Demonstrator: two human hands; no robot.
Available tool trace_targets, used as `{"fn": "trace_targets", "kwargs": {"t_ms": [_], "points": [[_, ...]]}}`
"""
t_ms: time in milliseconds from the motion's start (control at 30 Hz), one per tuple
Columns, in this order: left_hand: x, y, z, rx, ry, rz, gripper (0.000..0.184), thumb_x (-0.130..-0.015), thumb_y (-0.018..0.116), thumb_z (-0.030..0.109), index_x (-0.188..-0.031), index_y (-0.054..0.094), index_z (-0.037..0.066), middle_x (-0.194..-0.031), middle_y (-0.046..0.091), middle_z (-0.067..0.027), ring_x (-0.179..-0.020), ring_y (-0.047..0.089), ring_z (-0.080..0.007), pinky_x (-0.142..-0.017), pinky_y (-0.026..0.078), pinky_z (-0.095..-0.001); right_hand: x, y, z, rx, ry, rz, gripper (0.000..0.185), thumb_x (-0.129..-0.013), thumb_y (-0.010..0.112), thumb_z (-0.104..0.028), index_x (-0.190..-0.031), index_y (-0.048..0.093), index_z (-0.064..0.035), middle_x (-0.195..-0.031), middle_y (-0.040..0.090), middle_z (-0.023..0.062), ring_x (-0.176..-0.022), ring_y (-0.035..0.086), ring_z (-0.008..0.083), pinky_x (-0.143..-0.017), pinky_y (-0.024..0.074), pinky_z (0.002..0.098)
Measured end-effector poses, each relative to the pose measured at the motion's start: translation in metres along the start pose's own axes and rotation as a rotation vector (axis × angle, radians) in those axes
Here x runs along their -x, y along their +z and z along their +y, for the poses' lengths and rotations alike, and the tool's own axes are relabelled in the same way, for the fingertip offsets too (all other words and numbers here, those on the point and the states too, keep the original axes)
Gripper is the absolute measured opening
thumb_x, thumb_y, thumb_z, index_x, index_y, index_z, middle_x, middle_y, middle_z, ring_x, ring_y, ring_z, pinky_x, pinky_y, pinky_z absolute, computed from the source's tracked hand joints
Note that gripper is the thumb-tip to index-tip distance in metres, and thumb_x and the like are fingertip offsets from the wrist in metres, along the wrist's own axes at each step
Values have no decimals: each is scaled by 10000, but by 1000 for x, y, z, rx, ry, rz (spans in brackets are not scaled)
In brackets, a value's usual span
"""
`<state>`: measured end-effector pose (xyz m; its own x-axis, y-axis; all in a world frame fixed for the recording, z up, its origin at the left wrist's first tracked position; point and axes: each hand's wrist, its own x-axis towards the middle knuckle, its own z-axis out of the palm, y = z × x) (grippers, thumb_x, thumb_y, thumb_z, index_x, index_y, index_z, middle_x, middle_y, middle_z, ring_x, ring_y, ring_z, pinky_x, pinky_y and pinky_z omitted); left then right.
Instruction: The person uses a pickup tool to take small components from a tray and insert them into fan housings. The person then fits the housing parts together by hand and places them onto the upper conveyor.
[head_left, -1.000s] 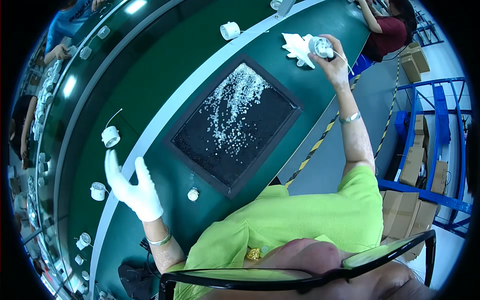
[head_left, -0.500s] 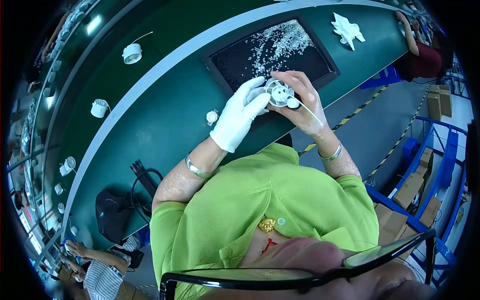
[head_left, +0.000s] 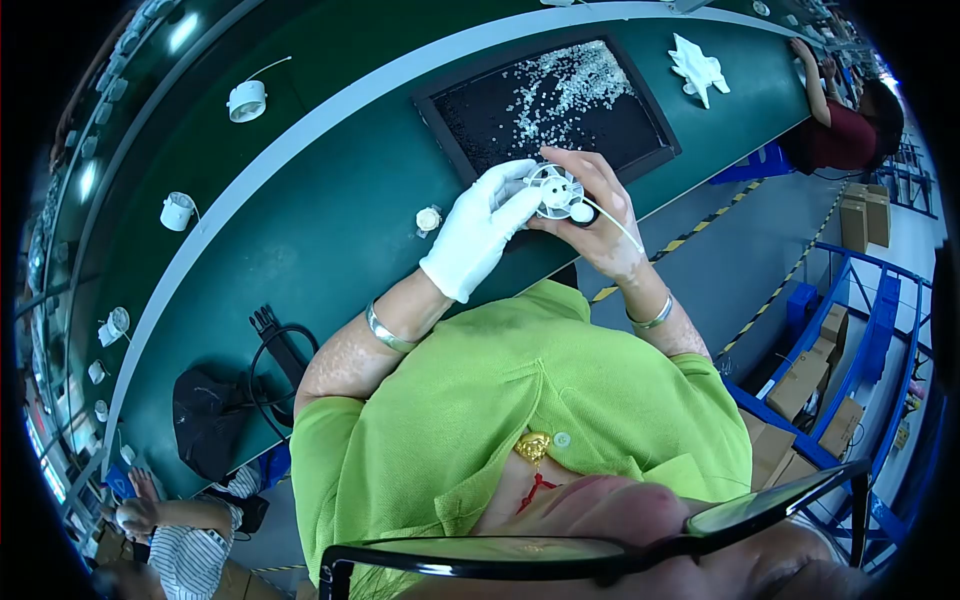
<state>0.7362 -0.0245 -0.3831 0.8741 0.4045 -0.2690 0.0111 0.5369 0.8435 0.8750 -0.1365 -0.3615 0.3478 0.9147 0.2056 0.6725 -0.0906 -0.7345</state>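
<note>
My left hand (head_left: pixel 474 235), in a white glove, is closed on one side of a round white plastic fitting (head_left: pixel 553 188) with spokes and holes in its face. From the other side my bare right hand (head_left: pixel 610 222) curls its fingers around the same fitting. A white cord (head_left: pixel 624 232) trails from the fitting across the right palm. Just beyond my hands lies a black tray (head_left: pixel 449 142) with many small clear pieces (head_left: pixel 585 82) spread in it. Left of my gloved hand, a small white part (head_left: pixel 428 219) rests on the green table (head_left: pixel 330 225).
A crumpled white glove (head_left: pixel 698 70) lies right of the tray. White corded fittings (head_left: pixel 246 102) stand along the green belt beyond a pale rail (head_left: pixel 290 125). A black bag (head_left: pixel 208 425) lies at left. Co-workers sit at both ends; blue racks (head_left: pixel 860 345) with cartons are at right.
The fittings on the belt have shifted left and slightly down in view. Both my hands keep hold of the fitting, with only a slight shift. The co-worker's hands at lower left have moved.
</note>
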Motion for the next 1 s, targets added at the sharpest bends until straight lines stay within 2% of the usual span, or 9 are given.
{"fn": "trace_targets", "kwargs": {"t_ms": [67, 233, 367, 400, 533, 567, 700, 900, 1000], "points": [[0, -2, -1, 11, -2, 0, 477, -940, 564, 190, -1328, 440, -56, -1222, 576, -188, -1063, 581, -206, -911, 477, -287, 0, 1, 1, -3, -2, 4, 705, -600, 831, -51, -1257, 589, -126, -1173, 569, 104, -957, 583, 245, -840, 484, 339], [-3, -8, -3, -8, 81, -42, 489, -926, 574, 232, -1332, 463, -17, -1241, 570, -143, -1046, 567, -194, -872, 464, -291, -4, 2, 5, -4, -20, 7, 740, -594, 831, -22, -1278, 561, -101, -1167, 572, 122, -954, 593, 245, -831, 492, 338], [0, -18, -4, 250, 92, -139, 512, -855, 647, 157, -1314, 483, 0, -1196, 577, -140, -1008, 580, -203, -855, 476, -300, -9, 12, 6, -863, 140, 45, 654, -720, 801, -105, -1302, 506, -63, -1138, 584, 136, -840, 582, 193, -688, 500, 277], [3, -17, -2, 250, 99, -134, 512, -855, 647, 157, -1314, 483, 0, -1196, 577, -140, -1008, 580, -203, -855, 476, -300, -9, 14, 6, -864, 134, 38, 654, -720, 801, -105, -1302, 506, -63, -1138, 584, 136, -840, 582, 193, -688, 500, 277], [20, 1, 12, -783, 742, 335, 525, -764, 713, 88, -1254, 533, 32, -1119, 582, -118, -941, 585, -209, -819, 484, -310, -7, 20, 0, -1555, 366, -81, 558, -865, 705, -262, -1311, 458, -35, -1079, 605, 133, -690, 500, 118, -534, 424, 203], [22, 3, 17, -784, 747, 344, 525, -764, 713, 88, -1254, 533, 32, -1119, 582, -118, -941, 585, -209, -819, 484, -310, -6, 22, -1, -1554, 362, -91, 558, -865, 705, -262, -1311, 458, -35, -1079, 605, 133, -690, 500, 118, -534, 424, 203], [20, 2, 32, -904, 801, 378, 466, -690, 747, 52, -1135, 611, 64, -1014, 591, -92, -885, 583, -213, -794, 484, -316, 2, 38, 1, -1707, 465, -114, 527, -934, 584, -410, -1279, 473, -28, -1018, 615, 106, -616, 396, 74, -460, 325, 168], [26, -6, 48, -770, 656, 290, 323, -685, 735, 44, -1001, 672, 74, -930, 592, -57, -834, 568, -203, -770, 470, -317, -2, 34, -12, -1759, 588, -66, 503, -943, 565, -419, -1256, 498, -30, -927, 608, 85, -598, 395, 65, -453, 317, 167], [25, -9, 56, -1037, 781, 253, 258, -687, 724, 48, -942, 697, 78, -867, 578, -45, -753, 541, -198, -701, 456, -312, 0, 38, -8, -1777, 539, -140, 488, -951, 548, -425, -1240, 512, -34, -888, 594, 73, -594, 401, 61, -447, 306, 168]]}}
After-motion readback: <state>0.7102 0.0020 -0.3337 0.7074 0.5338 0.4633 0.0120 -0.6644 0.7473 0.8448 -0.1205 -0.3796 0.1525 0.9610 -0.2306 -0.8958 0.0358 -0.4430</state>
